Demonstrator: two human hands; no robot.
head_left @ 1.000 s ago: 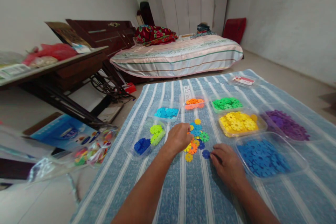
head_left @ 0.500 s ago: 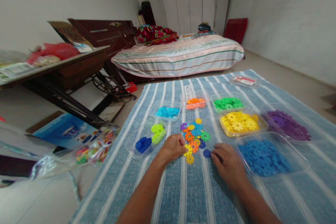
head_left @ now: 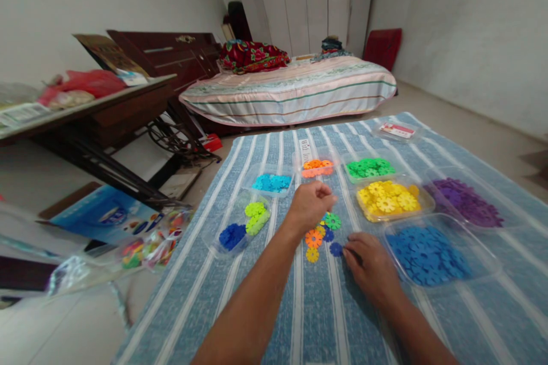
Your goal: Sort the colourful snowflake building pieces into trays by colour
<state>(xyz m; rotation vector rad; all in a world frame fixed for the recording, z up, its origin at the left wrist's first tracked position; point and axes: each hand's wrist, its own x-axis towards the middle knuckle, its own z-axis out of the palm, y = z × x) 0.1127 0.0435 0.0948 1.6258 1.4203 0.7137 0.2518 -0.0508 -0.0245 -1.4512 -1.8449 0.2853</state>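
Note:
My left hand (head_left: 311, 203) is raised over a loose pile of notched plastic snowflake discs, its fingers closed together. The yellow disc it was touching is gone from the cloth; the fingers hide it from view. The hand covers much of the pile. Beside it show a green disc (head_left: 333, 220), an orange disc (head_left: 314, 238), a yellow disc (head_left: 312, 255) and dark blue ones. My right hand (head_left: 370, 265) rests on the cloth, fingers curled, its fingertips at the edge of a dark blue disc (head_left: 336, 249).
Clear tubs hold discs sorted by colour: light blue (head_left: 272, 183), orange (head_left: 317, 167), green (head_left: 370, 167), yellow (head_left: 387, 199), purple (head_left: 466, 202) and blue (head_left: 430, 254). One tub holds lime (head_left: 257, 218) and dark blue discs (head_left: 232, 236). A lidded box (head_left: 397, 130) lies on the striped cloth (head_left: 274, 319).
My left hand has lifted away from the near end of the pile and moved forward and right over it; a yellow disc has left its place. My right hand has stayed still.

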